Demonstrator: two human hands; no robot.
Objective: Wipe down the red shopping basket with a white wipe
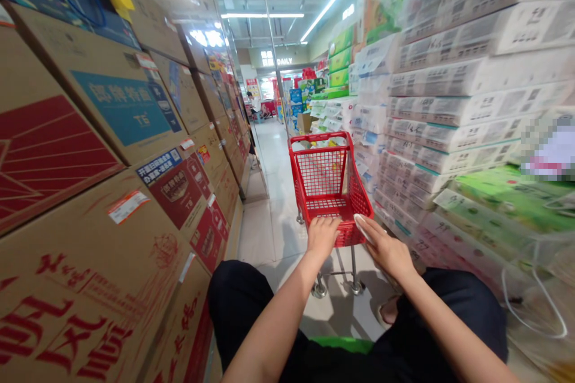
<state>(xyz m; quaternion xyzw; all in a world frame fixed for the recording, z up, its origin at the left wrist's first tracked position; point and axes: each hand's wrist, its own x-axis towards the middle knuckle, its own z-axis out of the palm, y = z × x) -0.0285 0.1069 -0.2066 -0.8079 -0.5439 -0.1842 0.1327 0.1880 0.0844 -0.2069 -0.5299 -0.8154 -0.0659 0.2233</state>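
A small red plastic shopping cart (pixel 322 172) with a mesh basket stands in front of my knees on metal legs with casters. My left hand (pixel 324 236) rests on the near rim of its basket, fingers curled over the edge. At the basket's near right corner, my right hand (pixel 390 254) holds a thin white wiping cloth (pixel 363 228) under its fingers. The cloth touches the rim, or lies very close to it; its far side is hidden by my fingers. No goods show on the basket floor.
Stacked cardboard cartons (pixel 130 108) line the left side. Wrapped paper packs (pixel 449 96) rise on the right, with green packs (pixel 512 203) lower down. A tiled aisle (pixel 274 155) runs ahead towards a seated person (pixel 256 106). A green edge (pixel 344 344) shows between my legs.
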